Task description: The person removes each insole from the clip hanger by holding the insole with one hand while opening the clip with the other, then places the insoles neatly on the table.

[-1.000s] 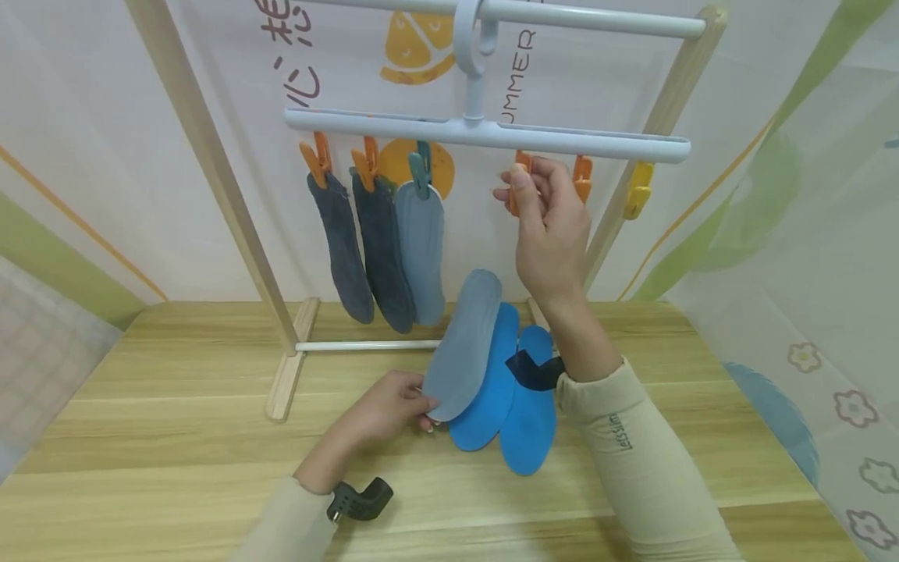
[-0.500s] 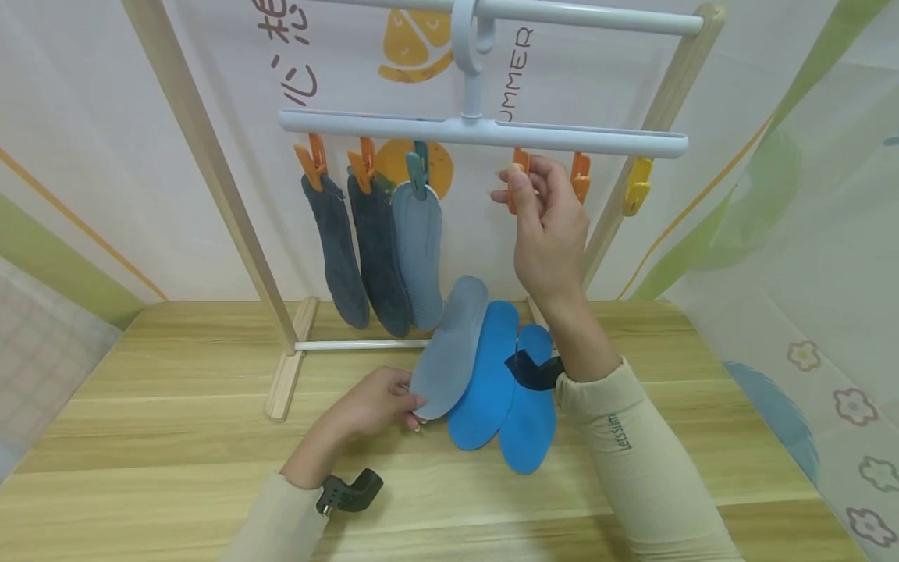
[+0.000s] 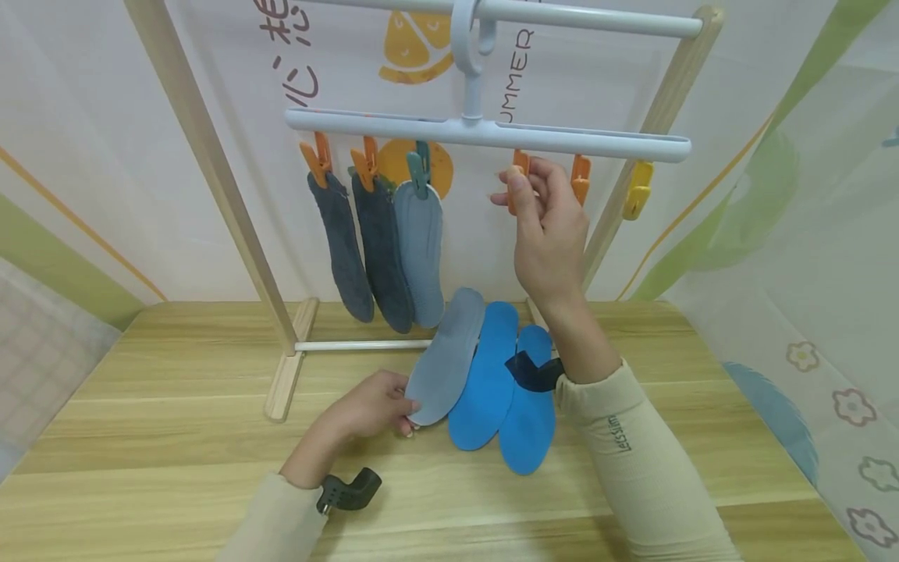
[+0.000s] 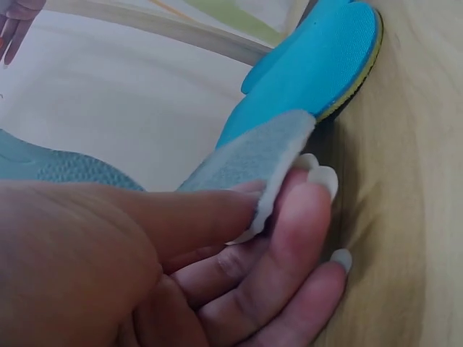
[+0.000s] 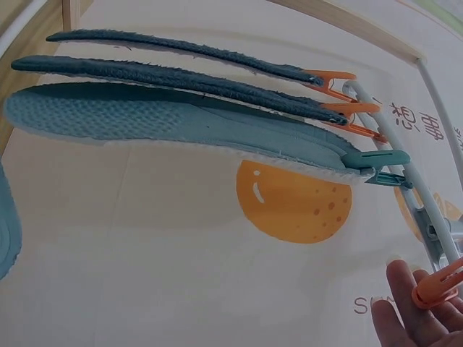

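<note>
My left hand pinches the lower end of a grey insole between thumb and fingers, low over the table; the left wrist view shows the thumb on top of its pale edge. My right hand is raised to the hanger and grips an orange clothespin under its bar. Nothing shows in that clothespin's jaws. Left of it hang two dark insoles and a light grey-blue insole, each from its own clothespin. Beside the held insole, two blue insoles lie on the table.
Right of my right hand, an orange clothespin and a yellow clothespin hang from the bar. The wooden rack's post rises on the left, and its white lower rod crosses behind the insoles. A printed curtain stands behind.
My left hand has moved slightly left with the grey insole, and the insole's upper end has come down. My right hand stays on the orange clothespin.
</note>
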Available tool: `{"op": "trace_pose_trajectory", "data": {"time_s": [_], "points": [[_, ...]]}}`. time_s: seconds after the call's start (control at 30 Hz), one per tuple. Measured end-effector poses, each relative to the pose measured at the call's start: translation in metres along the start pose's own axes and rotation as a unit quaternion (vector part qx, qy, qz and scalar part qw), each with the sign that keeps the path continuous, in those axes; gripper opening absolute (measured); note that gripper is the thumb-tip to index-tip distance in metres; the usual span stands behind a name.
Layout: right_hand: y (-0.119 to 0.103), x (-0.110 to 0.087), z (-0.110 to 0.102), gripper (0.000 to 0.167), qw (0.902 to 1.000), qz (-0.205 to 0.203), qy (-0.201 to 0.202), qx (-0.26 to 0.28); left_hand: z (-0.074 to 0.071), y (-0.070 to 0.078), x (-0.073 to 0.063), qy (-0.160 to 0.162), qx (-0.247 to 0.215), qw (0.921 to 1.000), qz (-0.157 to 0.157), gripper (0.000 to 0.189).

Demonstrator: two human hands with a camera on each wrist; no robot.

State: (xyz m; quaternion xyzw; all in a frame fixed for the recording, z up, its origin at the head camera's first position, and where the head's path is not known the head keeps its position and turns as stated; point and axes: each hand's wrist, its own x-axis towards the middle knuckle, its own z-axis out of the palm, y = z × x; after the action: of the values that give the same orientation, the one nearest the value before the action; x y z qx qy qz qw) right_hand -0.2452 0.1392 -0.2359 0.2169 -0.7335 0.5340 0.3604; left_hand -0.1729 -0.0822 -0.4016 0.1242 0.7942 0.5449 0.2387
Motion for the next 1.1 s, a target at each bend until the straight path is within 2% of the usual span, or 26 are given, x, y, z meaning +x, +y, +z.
{"op": "trace_pose_trajectory", "data": {"time_s": [0.2, 0.43, 0.6, 0.77, 0.87, 1.1], "points": [[0.0, -0.001, 0.0, 0.036, 0.9999, -0.008, 0.002, 0.006, 0.002, 0.0, -0.001, 0.001, 0.019, 0.9998, -0.007, 0.022], [-0.001, -0.002, 0.001, 0.036, 0.9999, -0.008, 0.004, 0.008, 0.008, 0.002, -0.002, 0.055, 0.1, 0.9926, -0.042, 0.009], [-0.001, -0.002, 0.001, 0.035, 0.9998, -0.01, 0.004, 0.019, 0.016, 0.005, -0.004, 0.086, 0.122, 0.9857, -0.077, 0.013], [-0.001, -0.002, 0.001, 0.035, 0.9997, -0.012, 0.004, 0.022, 0.021, 0.008, -0.004, 0.123, 0.149, 0.9747, -0.112, 0.022], [-0.001, -0.002, 0.001, 0.035, 0.9997, -0.012, 0.004, 0.02, 0.022, 0.008, -0.004, 0.14, 0.181, 0.9672, -0.11, 0.025], [0.0, -0.003, 0.002, 0.035, 0.9998, -0.013, 0.007, 0.015, 0.021, 0.007, -0.003, 0.176, 0.262, 0.9434, -0.1, 0.03]]}}
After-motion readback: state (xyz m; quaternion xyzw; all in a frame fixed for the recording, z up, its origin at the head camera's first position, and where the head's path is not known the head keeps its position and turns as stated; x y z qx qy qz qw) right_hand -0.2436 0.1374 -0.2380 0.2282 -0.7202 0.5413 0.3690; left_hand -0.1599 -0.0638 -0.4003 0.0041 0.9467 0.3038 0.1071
